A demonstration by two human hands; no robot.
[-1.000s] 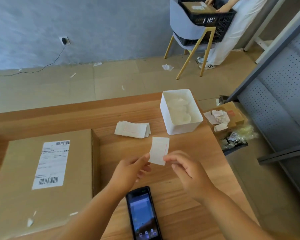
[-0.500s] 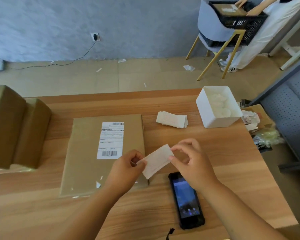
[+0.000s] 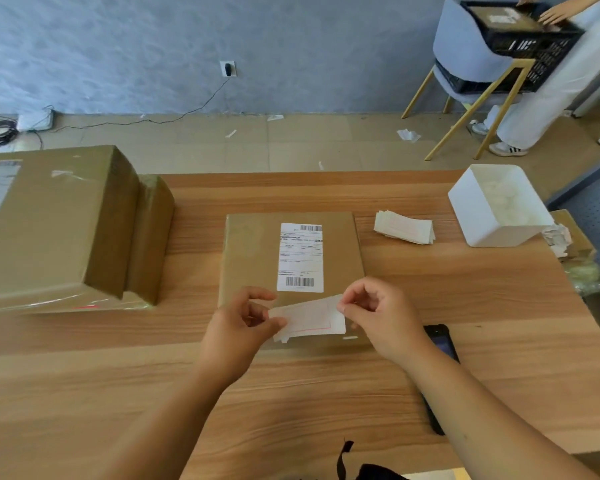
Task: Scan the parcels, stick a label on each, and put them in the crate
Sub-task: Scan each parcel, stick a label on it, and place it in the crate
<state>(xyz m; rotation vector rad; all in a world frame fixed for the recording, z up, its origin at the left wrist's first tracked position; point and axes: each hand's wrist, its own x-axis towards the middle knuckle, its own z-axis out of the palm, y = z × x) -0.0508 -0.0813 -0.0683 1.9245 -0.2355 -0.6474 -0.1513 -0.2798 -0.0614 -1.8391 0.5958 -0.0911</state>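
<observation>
At the table's middle: a flat brown parcel [image 3: 253,251] lies on the wooden table [image 3: 465,306], with a printed shipping sheet [image 3: 300,258] bearing barcodes stuck on its top face.
Label: a white slip with a thin red line [image 3: 312,318] is held in the air above the parcel's near edge, stretched between both hands; a ragged white edge shows under its left end.
Left hand [image 3: 238,327]: grasps the label's left end, thumb against fingers.
Right hand [image 3: 381,317]: pinches the label's upper right corner between thumb and forefinger, the other fingers curled in.
Scanner [image 3: 440,344]: a dark handheld device lying on the table right of the parcel, mostly hidden behind the right forearm.
Label stack [image 3: 404,226]: a loose pile of white slips between the parcel and a white bin [image 3: 478,216].
White bin: stands at the table's right edge, with pale crumpled pieces inside.
Large parcels [image 3: 49,223]: two brown boxes side by side on the table's left, the taller one taped.
Crate [image 3: 530,46]: black, resting on a grey chair [image 3: 465,46] beyond the table, with a parcel in it; another person's hand [image 3: 556,13] lies on that parcel.
</observation>
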